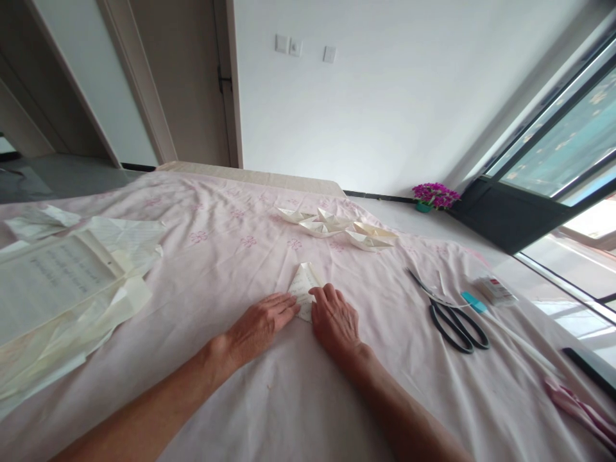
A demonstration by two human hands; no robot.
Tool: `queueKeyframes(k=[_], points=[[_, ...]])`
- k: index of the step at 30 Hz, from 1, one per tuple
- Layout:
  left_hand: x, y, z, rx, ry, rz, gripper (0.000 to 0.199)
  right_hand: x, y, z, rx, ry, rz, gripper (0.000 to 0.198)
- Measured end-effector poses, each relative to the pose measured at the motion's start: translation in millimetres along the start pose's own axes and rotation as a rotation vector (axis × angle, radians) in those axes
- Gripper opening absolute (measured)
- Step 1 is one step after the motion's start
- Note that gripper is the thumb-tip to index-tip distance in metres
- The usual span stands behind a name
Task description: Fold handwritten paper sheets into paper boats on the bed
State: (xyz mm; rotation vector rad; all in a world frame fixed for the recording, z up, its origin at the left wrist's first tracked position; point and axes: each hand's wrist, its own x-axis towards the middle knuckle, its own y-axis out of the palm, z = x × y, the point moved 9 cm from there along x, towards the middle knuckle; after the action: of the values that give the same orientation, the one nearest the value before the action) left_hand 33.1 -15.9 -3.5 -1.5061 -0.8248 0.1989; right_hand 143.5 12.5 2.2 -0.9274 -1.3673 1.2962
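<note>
A small folded sheet of paper [303,282] with handwriting lies on the pink cloth, its pointed end facing away from me. My left hand [264,321] holds its left edge, fingers stretched together over the paper and thumb hidden. From the other side, my right hand [337,317] grips the right edge with bent fingers. Beyond the hands stand several folded paper boats [325,224] in a loose group. Black-handled scissors [455,317] rest to the right, blades pointing away.
A notebook [62,276] lies among loose, crumpled sheets [115,314] at left. On the right are a white stick with a blue end [474,301], a small packet [495,290] and a pink cloth piece [577,404]. Purple flowers [436,194] stand on the floor by the window.
</note>
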Motion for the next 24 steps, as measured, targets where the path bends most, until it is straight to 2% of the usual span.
queueKeyframes(k=[6,9,13,19,24], points=[[-1,0,-3,0.065,-0.003,0.013,0.047,-12,-3,29,-0.091,-0.368,0.041,0.021],[-2,0,-2,0.069,-0.021,0.022,0.046,-25,-3,34,-0.136,-0.469,0.065,0.029],[-3,3,-3,0.102,0.001,0.031,0.046,-40,-3,27,-0.191,-0.499,0.068,0.034],[-3,5,-4,0.136,0.012,0.024,0.049,-63,-12,5,-0.166,-0.564,-0.025,0.030],[-6,1,-4,0.069,-0.025,0.016,0.046,-73,-24,-16,-0.178,-0.584,-0.013,0.027]])
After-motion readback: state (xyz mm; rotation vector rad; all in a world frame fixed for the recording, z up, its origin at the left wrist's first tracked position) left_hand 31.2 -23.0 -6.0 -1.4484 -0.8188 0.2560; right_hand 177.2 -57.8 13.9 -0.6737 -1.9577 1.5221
